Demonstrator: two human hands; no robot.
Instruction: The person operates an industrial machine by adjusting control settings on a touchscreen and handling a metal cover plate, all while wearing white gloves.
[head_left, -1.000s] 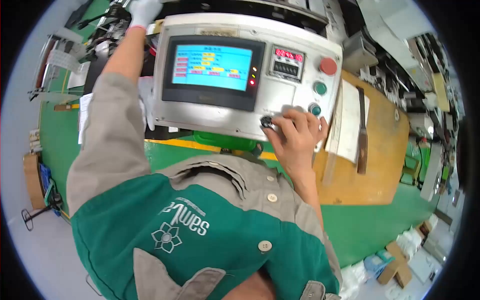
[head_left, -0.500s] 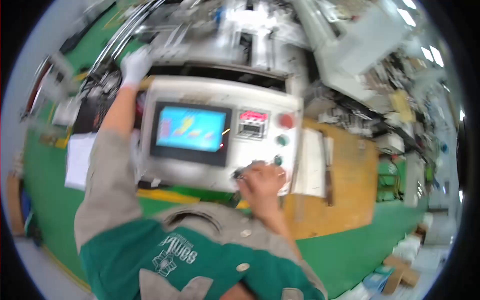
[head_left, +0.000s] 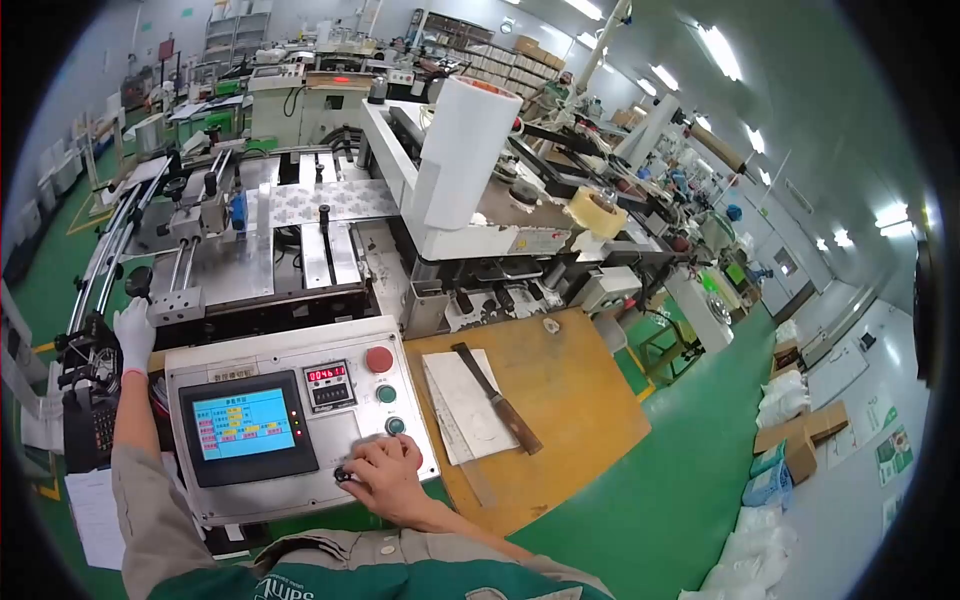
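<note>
A white control panel [head_left: 350, 430] with a lit blue touchscreen [head_left: 243, 422], a red digit counter, a red button [head_left: 379, 359] and green buttons [head_left: 386, 394] lies in front of me. My right hand [head_left: 388, 478] is bare, its fingers closed round a small black knob [head_left: 343, 473] at the panel's lower edge. My left hand [head_left: 133, 335] wears a white glove and rests at the machine's front left corner, just below a round black knob [head_left: 138, 281]; its fingertips are partly hidden, and what they touch is unclear.
Behind the panel stands the machine bed [head_left: 240, 260] with a printed sheet [head_left: 335, 201] and a white head unit [head_left: 465, 150]. On the yellow-brown board [head_left: 580, 390] to the right are papers [head_left: 450, 400] and a wooden-handled blade [head_left: 515, 425]. A tape roll [head_left: 597, 212] sits further back.
The view has tilted up and sharpened, showing more of the machine and room. Both hands keep about the same places: the right at the panel's knob, the left at the machine's corner.
</note>
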